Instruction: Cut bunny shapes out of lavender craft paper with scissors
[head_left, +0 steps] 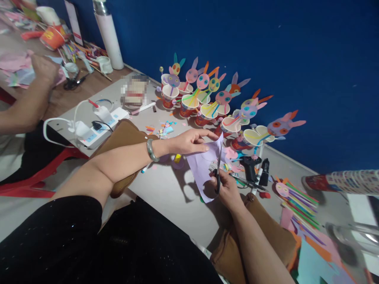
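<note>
My left hand (192, 141) pinches the upper edge of a sheet of purple paper (197, 167) between thumb and fingers. Round pieces are cut out of the sheet's lower part. In my right hand (226, 187) is a pair of scissors (218, 177) with dark handles, its blades pointing up along the paper's right side. Whether the blades are parted is hard to make out. Just behind the paper lie pink paper scraps (230, 154) and a black glue gun (251, 167).
Several paper cups (189, 104) holding rabbit-faced sticks line the blue wall. A power strip (103, 128) lies left, with brown cushions (124, 138) under my arms. Stacked cups (343, 181) and coloured sticks (302, 201) are at right. Another person's arm (26, 102) is at far left.
</note>
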The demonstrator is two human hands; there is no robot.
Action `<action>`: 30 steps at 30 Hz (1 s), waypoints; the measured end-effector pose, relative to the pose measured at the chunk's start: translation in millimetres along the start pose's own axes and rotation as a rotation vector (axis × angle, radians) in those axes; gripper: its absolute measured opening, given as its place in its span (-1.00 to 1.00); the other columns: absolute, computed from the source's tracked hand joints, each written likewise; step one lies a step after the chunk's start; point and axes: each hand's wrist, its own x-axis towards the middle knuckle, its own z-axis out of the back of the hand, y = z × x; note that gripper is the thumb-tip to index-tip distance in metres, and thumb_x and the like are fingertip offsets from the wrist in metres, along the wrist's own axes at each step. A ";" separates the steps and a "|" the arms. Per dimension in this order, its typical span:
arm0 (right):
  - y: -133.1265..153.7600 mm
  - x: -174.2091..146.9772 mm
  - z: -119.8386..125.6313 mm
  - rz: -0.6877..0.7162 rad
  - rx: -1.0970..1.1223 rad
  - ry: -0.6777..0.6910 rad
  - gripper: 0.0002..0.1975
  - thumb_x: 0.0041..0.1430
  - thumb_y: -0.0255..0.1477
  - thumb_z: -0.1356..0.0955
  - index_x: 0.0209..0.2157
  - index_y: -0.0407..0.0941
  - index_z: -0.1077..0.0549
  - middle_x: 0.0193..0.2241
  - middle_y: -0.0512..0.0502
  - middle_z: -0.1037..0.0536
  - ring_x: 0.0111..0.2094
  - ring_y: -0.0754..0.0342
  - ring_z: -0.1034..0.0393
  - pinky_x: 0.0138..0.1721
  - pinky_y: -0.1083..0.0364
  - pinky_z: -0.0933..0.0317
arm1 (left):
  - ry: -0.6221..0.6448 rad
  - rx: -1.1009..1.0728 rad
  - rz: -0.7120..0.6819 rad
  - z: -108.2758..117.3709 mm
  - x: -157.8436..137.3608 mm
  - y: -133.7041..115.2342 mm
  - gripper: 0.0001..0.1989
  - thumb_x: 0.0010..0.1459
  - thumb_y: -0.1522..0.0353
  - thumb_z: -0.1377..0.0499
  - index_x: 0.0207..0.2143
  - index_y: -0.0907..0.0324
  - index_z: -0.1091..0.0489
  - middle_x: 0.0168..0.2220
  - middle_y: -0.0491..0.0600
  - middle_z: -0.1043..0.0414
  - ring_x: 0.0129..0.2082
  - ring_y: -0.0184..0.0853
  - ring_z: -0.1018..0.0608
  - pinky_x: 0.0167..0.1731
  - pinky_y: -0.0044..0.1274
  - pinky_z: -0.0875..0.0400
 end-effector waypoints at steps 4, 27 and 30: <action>0.3 -0.8 0.4 0.011 0.008 0.014 -0.66 0.07 -0.12 -0.39 -0.53 -0.09 -0.36 -0.58 0.00 -0.41 -0.50 0.08 -0.27 -0.46 0.10 -0.19 | 0.073 -0.032 0.013 0.8 -0.1 -2.7 -0.52 0.08 0.40 -0.24 0.09 0.27 -0.39 -0.52 -0.18 -0.34 -0.59 -0.54 -0.28 -0.55 -0.65 -0.16; -0.6 -1.8 0.2 0.016 -0.001 0.054 -0.56 0.09 0.01 -0.37 -0.50 -0.09 -0.36 -0.53 -0.02 -0.41 -0.45 0.05 -0.28 -0.39 0.08 -0.17 | 0.101 -0.047 -0.004 -1.2 -1.2 -1.3 -0.48 0.14 0.38 -0.21 0.17 0.30 -0.34 -0.55 -0.22 -0.22 -0.60 -0.55 -0.19 -0.56 -0.64 -0.08; -2.8 -1.8 0.1 0.024 0.016 0.062 -0.55 0.09 0.02 -0.38 -0.49 -0.10 -0.37 -0.53 -0.04 -0.42 -0.45 0.04 -0.29 -0.38 0.07 -0.18 | 0.144 -0.001 0.001 -2.6 -1.7 -2.0 -0.48 0.13 0.41 -0.20 0.16 0.30 -0.34 -0.62 -0.30 -0.01 -0.63 -0.55 -0.09 -0.58 -0.65 0.00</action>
